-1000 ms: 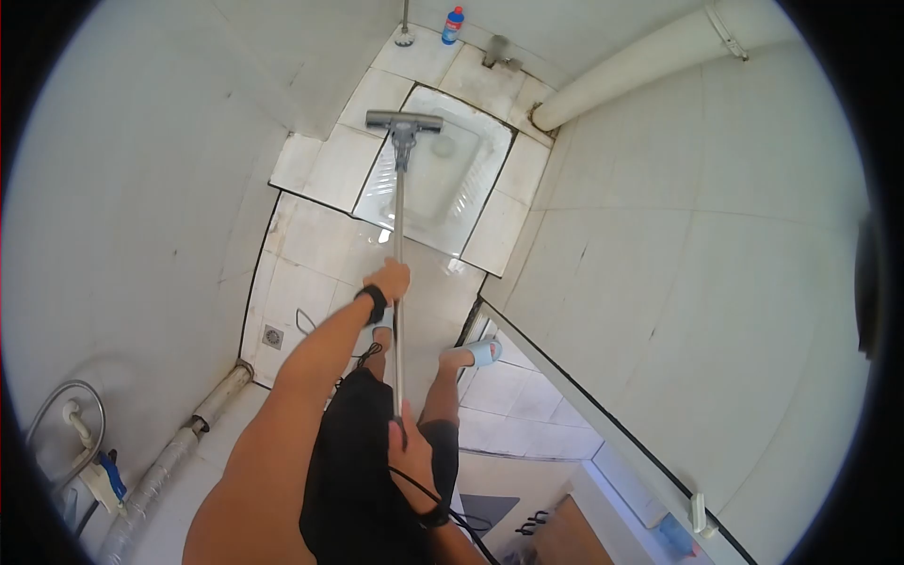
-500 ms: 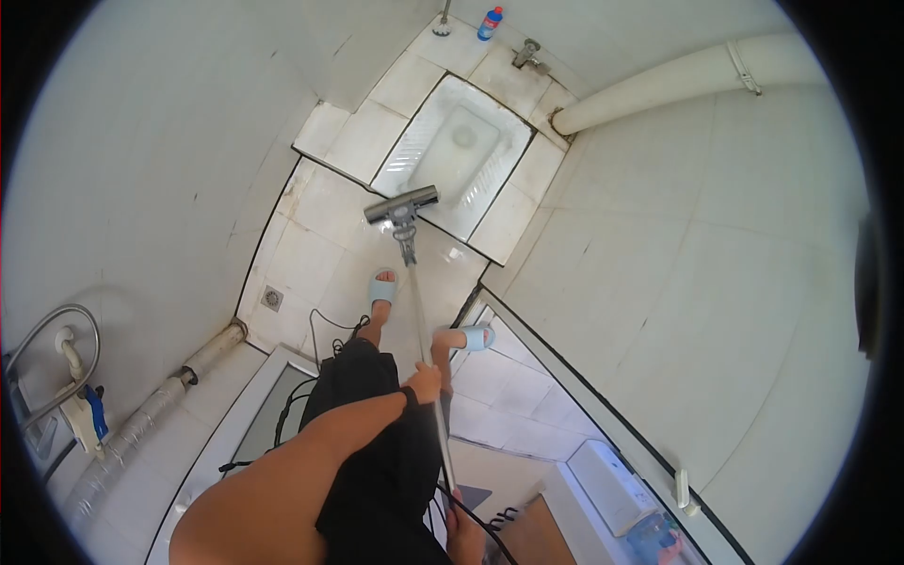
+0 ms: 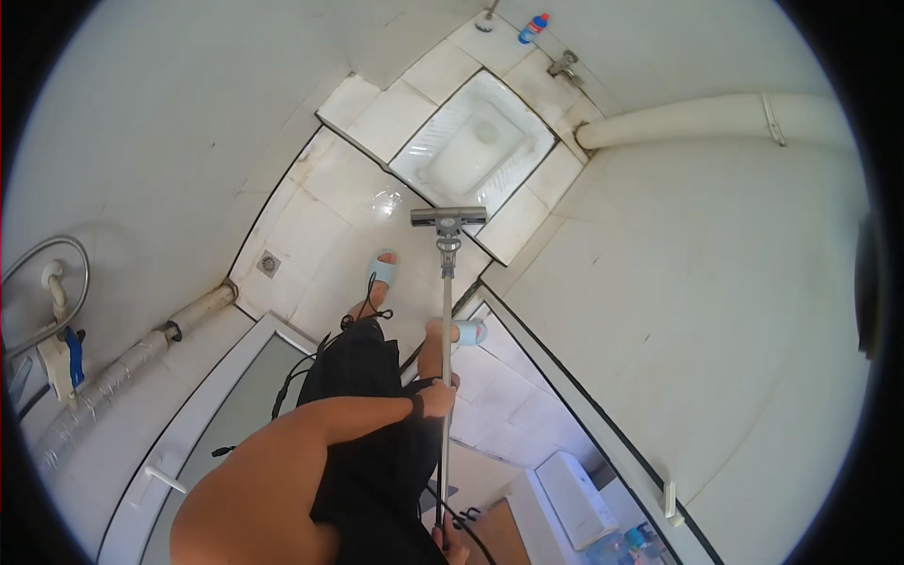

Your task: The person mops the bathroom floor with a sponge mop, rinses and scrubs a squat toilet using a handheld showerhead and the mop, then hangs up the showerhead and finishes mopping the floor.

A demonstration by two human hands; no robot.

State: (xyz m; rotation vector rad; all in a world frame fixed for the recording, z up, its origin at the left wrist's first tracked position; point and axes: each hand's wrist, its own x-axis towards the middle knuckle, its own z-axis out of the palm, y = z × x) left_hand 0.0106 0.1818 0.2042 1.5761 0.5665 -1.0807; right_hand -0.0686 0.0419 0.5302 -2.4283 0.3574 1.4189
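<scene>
A long-handled mop with a thin pale pole [image 3: 446, 325] and a wide grey head [image 3: 449, 218] stretches away from me. Its head rests at the front edge of the white squat toilet [image 3: 476, 141]. My left hand [image 3: 436, 398] is closed around the middle of the pole, with a black band on the wrist. Lower down, at the bottom of the view, my right hand [image 3: 452, 548] grips the dark upper end of the pole. That hand is partly cut off by the frame edge.
A wet patch shines on the tiled floor [image 3: 320, 240] left of the mop head. A blue bottle [image 3: 533, 28] and tap [image 3: 565, 66] are behind the toilet. Around my legs hang black cables [image 3: 306, 363]. Door frames [image 3: 235, 395] flank me; a floor drain [image 3: 268, 264] lies left.
The mop head has swung right along the toilet's front edge and turned more level. Both hands keep their hold, the left shifting slightly right. The camera view has also shifted.
</scene>
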